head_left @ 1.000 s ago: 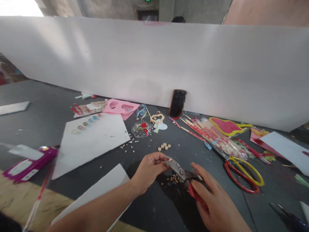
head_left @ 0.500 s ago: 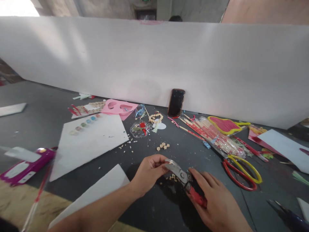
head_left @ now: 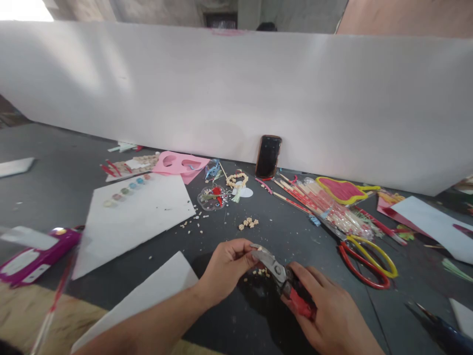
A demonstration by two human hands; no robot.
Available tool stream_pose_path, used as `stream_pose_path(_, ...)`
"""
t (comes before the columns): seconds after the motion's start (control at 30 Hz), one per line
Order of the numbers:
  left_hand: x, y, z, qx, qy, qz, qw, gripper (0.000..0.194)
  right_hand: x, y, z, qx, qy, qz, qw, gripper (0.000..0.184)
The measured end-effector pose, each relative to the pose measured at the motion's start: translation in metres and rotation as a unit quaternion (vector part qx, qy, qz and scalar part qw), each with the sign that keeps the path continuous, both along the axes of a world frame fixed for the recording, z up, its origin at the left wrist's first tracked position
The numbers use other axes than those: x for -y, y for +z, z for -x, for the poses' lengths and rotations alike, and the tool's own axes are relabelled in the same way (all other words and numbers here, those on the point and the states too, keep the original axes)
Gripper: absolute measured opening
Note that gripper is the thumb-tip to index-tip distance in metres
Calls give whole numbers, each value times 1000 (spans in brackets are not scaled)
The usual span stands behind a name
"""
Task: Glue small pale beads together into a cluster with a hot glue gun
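Observation:
My right hand (head_left: 327, 305) is wrapped round the red and black handles of a pair of pruning shears (head_left: 278, 270). The metal jaws point up and left, reaching the fingertips of my left hand (head_left: 231, 264). Thumb and finger of that hand are pinched together at the jaws, and a pale bit shows between the blades, too small to name. Below the jaws lie several small cut wooden pieces (head_left: 261, 272). Farther up the table is a cluster of small flower-shaped wooden pieces (head_left: 249, 224).
Red-and-yellow-handled scissors (head_left: 367, 261) lie right, beside wrapped sticks (head_left: 332, 212). A phone (head_left: 268, 156) leans on the white partition (head_left: 177, 93). White boards (head_left: 140, 222), pink cut paper (head_left: 179, 161), a purple tool (head_left: 40, 256) and a bead ring (head_left: 237, 180) lie around.
Both hands stay nearly in place, with the shears still at the left fingertips. The whole view has shifted slightly.

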State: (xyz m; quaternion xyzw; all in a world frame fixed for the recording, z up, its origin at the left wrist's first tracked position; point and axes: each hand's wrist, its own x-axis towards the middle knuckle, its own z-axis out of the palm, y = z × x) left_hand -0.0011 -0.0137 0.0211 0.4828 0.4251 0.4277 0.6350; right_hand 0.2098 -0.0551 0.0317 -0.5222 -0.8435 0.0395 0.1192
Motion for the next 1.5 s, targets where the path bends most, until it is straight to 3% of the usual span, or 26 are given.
stream_pose_path(0.33,-3,0,2,-46,-1,-24,999,14,-5,-3,1,28,-1,-42,999,50)
stream_pose_path(0.7,-3,3,3,-17,-63,3,998,11,-4,-2,-2,8,26,18,999,59)
stream_pose_path(1.13,0,6,6,-38,-78,-13,996,18,1,8,3,-1,26,23,999,42)
stream_pose_path(1.5,-3,5,1,-6,-22,-20,1000,11,1,-3,3,19,-4,2,1000,45)
